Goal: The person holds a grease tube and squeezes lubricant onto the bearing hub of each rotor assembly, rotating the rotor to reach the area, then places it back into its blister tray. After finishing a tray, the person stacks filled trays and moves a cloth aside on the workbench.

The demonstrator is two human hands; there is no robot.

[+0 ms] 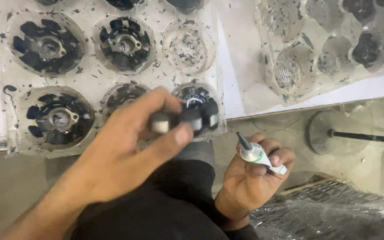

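1. a black ring-shaped part with blocky teeth and pale ends (187, 119) sits in the left hand (125, 151), blurred, just over the near edge of a clear plastic tray
2. the left hand is closed around that part, thumb pressed on its near side and fingers curled over the top; it has a firm hold on it
3. the right hand (250, 178) is curled shut around a small white glue tube with a green band and a grey pointed nozzle (256, 154), nozzle tilted up and to the left, lower than the toothed part and just right of it; the two do not touch
4. the clear plastic tray with round pockets, spotted with black flecks (90, 80), lies on a white table top (234, 84) right behind the left hand
5. several pockets hold black toothed rings with metal hubs (125, 42); one pocket (186, 44) in the middle row shows only flecks
6. a second clear pocketed tray (316, 49) lies well apart to the right, with dark parts (367, 49) in its far pockets
7. below the table edge, a round grey base with a dark rod (334, 132) stands on the floor to the right
8. crinkled clear plastic wrap (334, 209) lies under the right hand; a dark trouser leg (170, 200) fills the lower middle
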